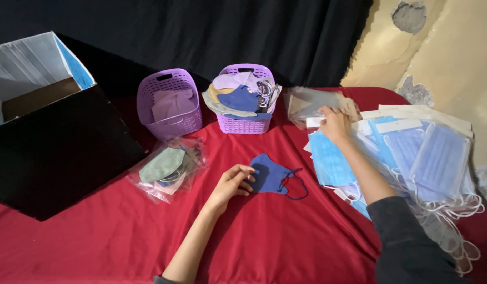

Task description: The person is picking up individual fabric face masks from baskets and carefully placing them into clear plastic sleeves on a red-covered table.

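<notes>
Red cloth [285, 236], left hand [230, 184] touching blue mask [269, 176], right hand's [334, 123] fingertips hidden.

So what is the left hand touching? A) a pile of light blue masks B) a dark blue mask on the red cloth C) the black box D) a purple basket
B: the left hand has its fingers on the edge of the dark blue mask lying on the red cloth.

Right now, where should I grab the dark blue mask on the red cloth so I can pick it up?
Probably pinch the dark blue mask by its folded left edge, coming from the left, where the left hand already touches it. It lies flat, so that edge gives fingers something to nip. The ear loop trails right and would likely let it dangle.
</notes>
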